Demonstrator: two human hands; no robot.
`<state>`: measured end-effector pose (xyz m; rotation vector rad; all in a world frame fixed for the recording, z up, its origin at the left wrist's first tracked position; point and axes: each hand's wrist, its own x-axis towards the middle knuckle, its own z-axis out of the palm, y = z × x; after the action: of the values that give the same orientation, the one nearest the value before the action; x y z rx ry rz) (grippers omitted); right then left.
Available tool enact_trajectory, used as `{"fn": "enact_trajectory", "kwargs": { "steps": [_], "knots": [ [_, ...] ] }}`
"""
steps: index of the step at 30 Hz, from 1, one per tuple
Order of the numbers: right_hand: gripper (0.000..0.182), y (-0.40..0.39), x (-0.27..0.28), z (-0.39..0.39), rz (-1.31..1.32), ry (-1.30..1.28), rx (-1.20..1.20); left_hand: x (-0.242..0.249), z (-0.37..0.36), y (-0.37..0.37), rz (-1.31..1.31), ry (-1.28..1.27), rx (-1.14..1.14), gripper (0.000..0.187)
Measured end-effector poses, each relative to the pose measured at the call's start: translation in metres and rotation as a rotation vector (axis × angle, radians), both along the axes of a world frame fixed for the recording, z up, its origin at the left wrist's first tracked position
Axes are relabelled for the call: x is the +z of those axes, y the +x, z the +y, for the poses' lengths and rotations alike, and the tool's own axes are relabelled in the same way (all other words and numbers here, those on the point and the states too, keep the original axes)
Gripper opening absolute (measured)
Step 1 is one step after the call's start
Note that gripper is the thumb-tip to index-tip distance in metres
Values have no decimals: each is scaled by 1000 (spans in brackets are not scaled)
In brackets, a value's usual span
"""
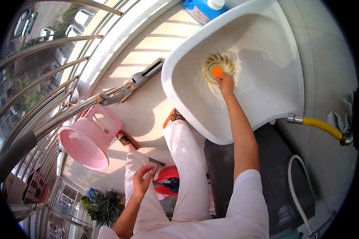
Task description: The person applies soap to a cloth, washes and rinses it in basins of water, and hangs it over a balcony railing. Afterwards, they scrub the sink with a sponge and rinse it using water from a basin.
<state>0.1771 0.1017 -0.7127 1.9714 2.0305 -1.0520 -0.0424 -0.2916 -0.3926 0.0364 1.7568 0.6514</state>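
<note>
My right hand (225, 82) reaches into the white sink basin (267, 85), its fingers closed on the edge of a small round orange drain cover (217, 71). A pale green ring (210, 68) shows around the orange disc, over the drain area. Brown grime (227, 59) spreads in a rough ring around it. My left hand (141, 180) hangs in front of my legs, fingers curled towards the thumb, with nothing visible in it. Behind that hand, lower down, a red basin (168, 173) with dark cloth partly shows.
A pink basin (81, 145) sits to the left beside metal window bars (48, 42). A folded metal drying rack (115, 93) runs towards the sink. A blue bottle (205, 8) stands beyond the sink. On the right are a dark cabinet (263, 175), yellow hose (321, 125) and white hose (293, 187).
</note>
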Motion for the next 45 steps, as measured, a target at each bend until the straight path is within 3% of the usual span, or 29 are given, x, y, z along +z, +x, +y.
{"fn": "enact_trajectory", "kwargs": {
  "steps": [4,7,10,13,16,25,28,31,34,37,40,45],
  "knots": [
    [17,2,-31,-2,-117,265,272,-5,3,0,-5,19,-37,19],
    [18,2,-30,9,0,-157,5,-5,2,4,-25,18,-35,20],
    [22,-4,-10,25,11,-339,40,-2,8,8,-25,35,-21,17],
    [27,-10,9,36,-108,-341,123,3,13,8,-20,34,4,16],
    [35,-15,25,23,-297,68,499,1,4,4,-25,0,-51,18],
    [46,-20,-12,32,-394,-36,647,-10,-6,14,-61,-5,-93,19],
    [40,-26,9,32,-384,-148,523,3,10,23,-130,10,-71,19],
    [41,-27,44,5,-238,-53,319,20,26,16,-166,4,-11,18],
    [63,-18,39,-22,10,201,284,7,-7,16,-69,30,-92,16],
    [77,-33,33,-38,-91,130,427,3,-13,10,-28,19,-111,17],
    [83,-45,35,-41,-176,40,383,5,-8,5,-14,23,-105,18],
    [84,-50,34,-41,-281,65,439,9,-9,5,-49,41,-65,18]
  ]
}}
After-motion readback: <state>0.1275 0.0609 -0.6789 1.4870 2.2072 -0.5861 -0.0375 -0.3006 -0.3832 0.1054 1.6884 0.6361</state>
